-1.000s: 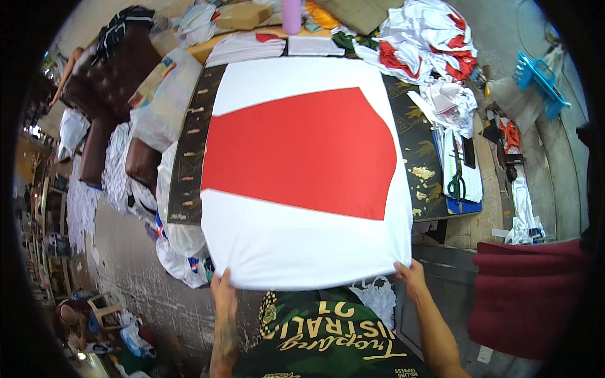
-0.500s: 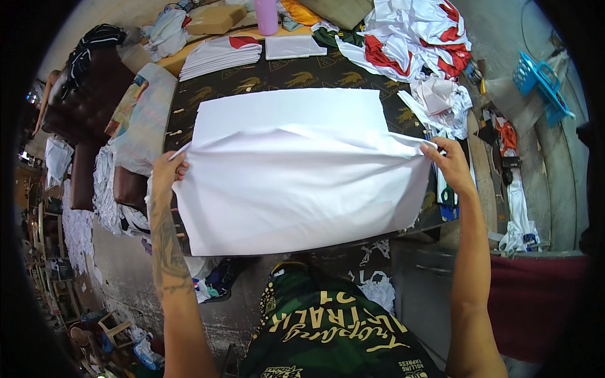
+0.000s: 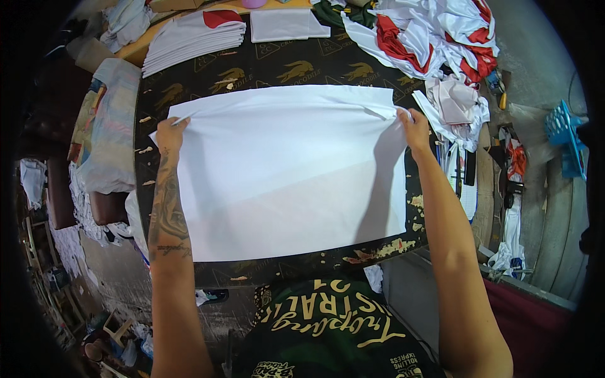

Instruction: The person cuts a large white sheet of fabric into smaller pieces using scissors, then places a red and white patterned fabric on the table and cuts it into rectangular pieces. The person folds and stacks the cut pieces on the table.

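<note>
A wide sheet of white fabric [image 3: 290,189] lies spread over the dark patterned tabletop [image 3: 277,271]. Its far part rests on another white fabric piece [image 3: 283,94], whose far edge shows beyond it. At the far left corner, my left hand [image 3: 171,132] is closed on the fabric's edge, a folded bit sticking out between the fingers. On the opposite corner my right hand [image 3: 414,129] pinches the same edge between thumb and fingers. Small wrinkles run along the stretch between both hands, while the near part lies fairly smooth.
A stack of white pieces with a red patch [image 3: 195,41] sits at the far left, beside a folded white cloth [image 3: 287,26]. Red and white fabric [image 3: 416,44] is heaped at the far right, with crumpled white cloth [image 3: 457,107] nearer. A blue plastic basket [image 3: 564,135] stands farther right.
Both hands have moved away from me, carrying the fabric's far edge forward over the piece beneath. The sheet now lies flatter, its near edge no longer hanging over the table's front.
</note>
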The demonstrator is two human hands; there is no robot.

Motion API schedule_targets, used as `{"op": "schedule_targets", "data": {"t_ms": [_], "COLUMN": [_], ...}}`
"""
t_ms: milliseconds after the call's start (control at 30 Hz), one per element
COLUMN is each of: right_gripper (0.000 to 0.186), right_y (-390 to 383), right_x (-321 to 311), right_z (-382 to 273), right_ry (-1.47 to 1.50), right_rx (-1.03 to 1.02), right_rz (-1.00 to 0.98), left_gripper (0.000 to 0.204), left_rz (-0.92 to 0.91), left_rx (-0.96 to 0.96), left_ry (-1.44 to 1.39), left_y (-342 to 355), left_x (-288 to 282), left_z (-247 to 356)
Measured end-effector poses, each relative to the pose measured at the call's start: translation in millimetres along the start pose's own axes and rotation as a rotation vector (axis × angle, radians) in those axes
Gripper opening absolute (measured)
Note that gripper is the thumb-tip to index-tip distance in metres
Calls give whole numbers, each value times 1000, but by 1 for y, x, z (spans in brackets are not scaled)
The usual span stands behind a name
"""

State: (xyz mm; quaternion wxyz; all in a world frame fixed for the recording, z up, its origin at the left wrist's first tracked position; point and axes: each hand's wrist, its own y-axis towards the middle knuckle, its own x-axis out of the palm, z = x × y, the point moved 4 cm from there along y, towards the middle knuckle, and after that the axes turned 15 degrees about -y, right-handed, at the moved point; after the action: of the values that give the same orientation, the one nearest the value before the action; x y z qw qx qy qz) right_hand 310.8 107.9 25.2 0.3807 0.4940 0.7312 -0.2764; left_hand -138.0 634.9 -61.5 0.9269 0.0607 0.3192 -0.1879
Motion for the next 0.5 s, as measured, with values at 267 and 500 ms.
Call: {"op": "schedule_targets", "data": {"t_ms": [267,500], "right_gripper": [63,67], "right_y": [68,59], "right_x": [51,57], "right_z": [8,-7], "right_ry": [-88,-183], "right_rx": [83,-158], "right_rz": [-84,51], "left_gripper": [42,61], "left_rz": [-18,235], "left_rx": [-125,-11], "left_ry": [54,99], "left_y": [28,-48], "left_x": [4,15], "left_z": [-1,43]}}
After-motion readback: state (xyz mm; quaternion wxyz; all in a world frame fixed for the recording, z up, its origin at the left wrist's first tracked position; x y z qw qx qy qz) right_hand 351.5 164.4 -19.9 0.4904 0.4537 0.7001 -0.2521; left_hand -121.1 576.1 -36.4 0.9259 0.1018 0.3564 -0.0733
